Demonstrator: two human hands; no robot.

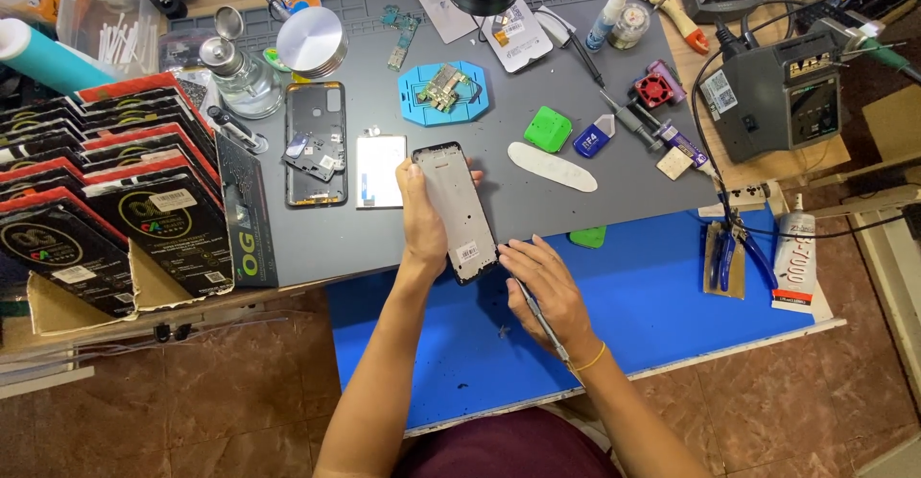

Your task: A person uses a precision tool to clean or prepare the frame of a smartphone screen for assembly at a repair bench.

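1. The left hand [422, 224] grips a phone frame [458, 211] from its left edge, holding it above the grey mat [537, 200]; a small white sticker sits near the frame's lower end.
2. The right hand [545, 291] is clenched on a thin metal tool [539, 317], fingertips just beside the frame's lower corner.
3. At far left, black sleeve packages [115, 219] with red tops and yellow ring marks stand in a cardboard rack (overlapping like shingles).
4. A white glue tube [794, 259] lies at the blue board's right edge.
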